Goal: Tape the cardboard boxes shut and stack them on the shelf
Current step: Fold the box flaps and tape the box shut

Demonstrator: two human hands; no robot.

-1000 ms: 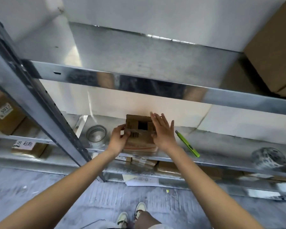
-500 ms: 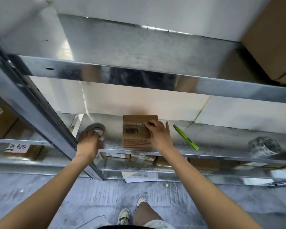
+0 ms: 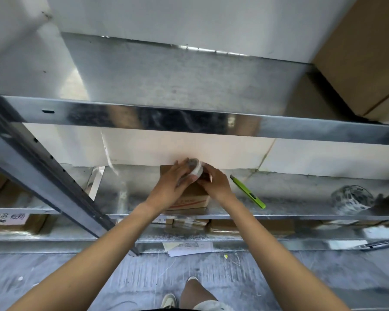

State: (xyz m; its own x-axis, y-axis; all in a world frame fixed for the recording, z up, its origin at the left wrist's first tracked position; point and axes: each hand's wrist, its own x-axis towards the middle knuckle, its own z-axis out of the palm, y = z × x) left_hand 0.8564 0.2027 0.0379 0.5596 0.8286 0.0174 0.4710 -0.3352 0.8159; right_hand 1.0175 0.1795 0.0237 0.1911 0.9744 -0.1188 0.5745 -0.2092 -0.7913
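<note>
Metal shelf point(image 3: 290, 198), left fingers point(image 3: 181, 169) gripping tape roll point(image 3: 194, 168)

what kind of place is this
Most likely a stockroom or small packing area. Galvanised metal shelving holds cardboard boxes on several levels, labelled cartons sit on the lower shelf, and a green box cutter lies beside the small box being taped.

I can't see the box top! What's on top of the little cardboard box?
Both hands, left and right, hold a clear tape roll above the small brown cardboard box. Its top is hidden.
</note>
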